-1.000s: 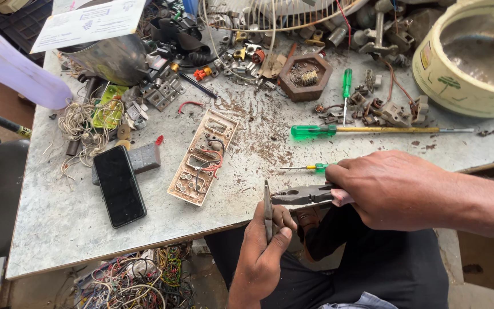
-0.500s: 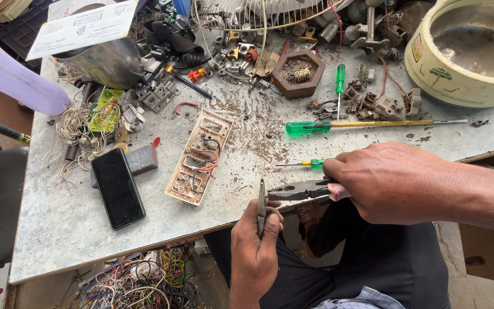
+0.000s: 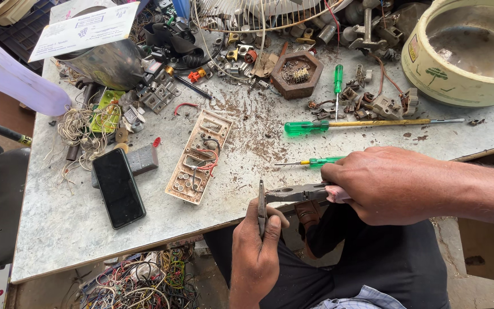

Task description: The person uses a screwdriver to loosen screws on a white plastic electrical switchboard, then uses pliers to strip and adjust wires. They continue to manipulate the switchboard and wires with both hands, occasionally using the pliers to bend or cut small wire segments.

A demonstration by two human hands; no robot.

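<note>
My right hand (image 3: 393, 183) grips the handles of metal pliers (image 3: 293, 193), whose jaws point left at the table's front edge. My left hand (image 3: 258, 246) comes up from below the edge and pinches a thin dark metal strip (image 3: 262, 207) upright; the plier jaws meet the top of that strip. A beige switch board (image 3: 198, 157) with red and black wires lies face up just to the left. A small green-handled screwdriver (image 3: 315, 162) rests right above my right hand.
A black phone (image 3: 118, 186) lies left of the board. A long green-handled screwdriver (image 3: 367, 124), a brown hexagonal dish (image 3: 297, 74), a cream pot (image 3: 464, 51), a wire fan guard (image 3: 258, 14) and small parts fill the back. Tangled wires (image 3: 135, 280) sit under the table.
My left hand has risen slightly, bringing the strip higher against the plier jaws. My right hand has stayed near the table edge. The view has shifted a little.
</note>
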